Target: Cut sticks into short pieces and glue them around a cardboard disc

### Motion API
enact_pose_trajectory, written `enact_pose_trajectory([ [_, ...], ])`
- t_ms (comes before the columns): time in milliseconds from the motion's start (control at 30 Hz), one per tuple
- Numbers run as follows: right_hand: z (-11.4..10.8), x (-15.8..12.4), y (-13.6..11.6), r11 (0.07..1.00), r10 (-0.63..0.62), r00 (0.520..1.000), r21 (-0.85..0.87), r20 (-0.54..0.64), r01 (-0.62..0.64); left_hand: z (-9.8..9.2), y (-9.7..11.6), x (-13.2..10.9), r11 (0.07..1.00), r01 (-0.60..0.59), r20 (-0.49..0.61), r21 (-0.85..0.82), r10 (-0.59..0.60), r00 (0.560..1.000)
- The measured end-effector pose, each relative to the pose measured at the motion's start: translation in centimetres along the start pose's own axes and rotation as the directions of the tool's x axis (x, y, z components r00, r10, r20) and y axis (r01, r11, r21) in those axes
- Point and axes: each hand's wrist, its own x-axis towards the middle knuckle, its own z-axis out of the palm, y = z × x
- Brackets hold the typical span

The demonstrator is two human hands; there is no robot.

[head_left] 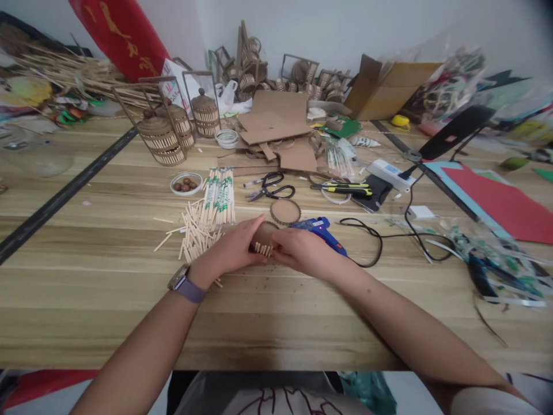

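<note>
My left hand (231,245) is curled round a small round cardboard piece (263,233), thumb on its far side and fingers at its near side. A row of short wooden sticks (262,249) stands along the piece's near edge. At its right side my right hand (302,251) is closed in a pinch; whatever the fingertips hold is hidden. A blue glue gun (322,230) lies just beyond my right hand. Behind the piece rests a cardboard disc with a dark rim (285,212). Loose wooden sticks (194,233) are heaped left of my left hand.
Wrapped sticks (219,196), a dish of brown balls (186,184), black-handled scissors (276,187) and yellow-black cutters (343,188) lie beyond my hands. Farther back are cardboard sheets (276,115), stick lanterns (158,135) and a box (384,89). A black cable (380,242) loops at right.
</note>
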Motion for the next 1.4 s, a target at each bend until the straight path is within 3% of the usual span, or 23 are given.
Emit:
enact_pose_trajectory([
  [500, 0.5, -0.1, 0.4, 0.996, -0.091, 0.994, -0.027, -0.066, 0.090, 0.2, -0.2, -0.1, 1.000, -0.017, -0.029, 0.003, 0.017, 0.999],
  [800, 0.1, 0.0, -0.1, 0.998, -0.058, 0.998, -0.014, -0.035, 0.057, 0.4, 0.6, 0.0, 0.998, -0.017, -0.083, 0.059, 0.022, 0.996],
  [933, -1.5, -0.1, -0.4, 0.999, 0.035, 0.998, 0.035, 0.045, -0.037, 0.3, 1.0, 0.1, 0.996, -0.006, -0.110, 0.089, 0.016, 0.994],
  [1033, -3.6, -0.5, 0.0, 0.991, 0.106, 0.994, 0.084, -0.015, -0.104, 0.2, 1.1, 0.1, 0.995, 0.003, -0.091, 0.098, 0.006, 0.996],
  [1167, -6.0, -0.5, 0.6, 0.988, 0.085, 0.983, 0.142, -0.161, -0.063, 0.1, 0.8, 0.0, 0.990, 0.030, -0.070, 0.135, -0.021, 0.997],
  [1400, -6.9, 2.3, -1.1, 0.989, 0.119, 0.954, 0.120, -0.276, -0.089, 0.0, 0.6, 0.7, 0.984, 0.013, -0.063, 0.179, -0.002, 0.998],
])
